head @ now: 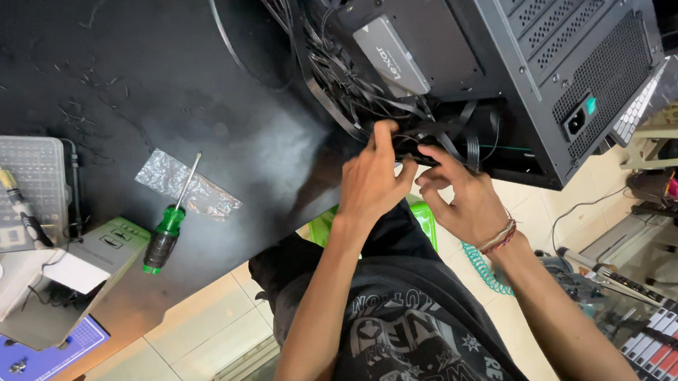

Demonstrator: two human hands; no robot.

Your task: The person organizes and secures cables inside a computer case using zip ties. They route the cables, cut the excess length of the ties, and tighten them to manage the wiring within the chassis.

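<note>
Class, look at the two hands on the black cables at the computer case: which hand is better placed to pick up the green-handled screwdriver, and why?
Probably the left hand: the screwdriver lies on the desk to its side, while the right hand sits farther away, beyond the left.

both arms reach forward, left hand and right hand close together, fingers curled.

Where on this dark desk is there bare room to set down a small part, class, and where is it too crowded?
Free: the wide dark desk stretch between the clear bit case and the computer case, above the green screwdriver. Crowded: the cable bundle where the left hand and right hand work, and the left edge with boxes.
</note>
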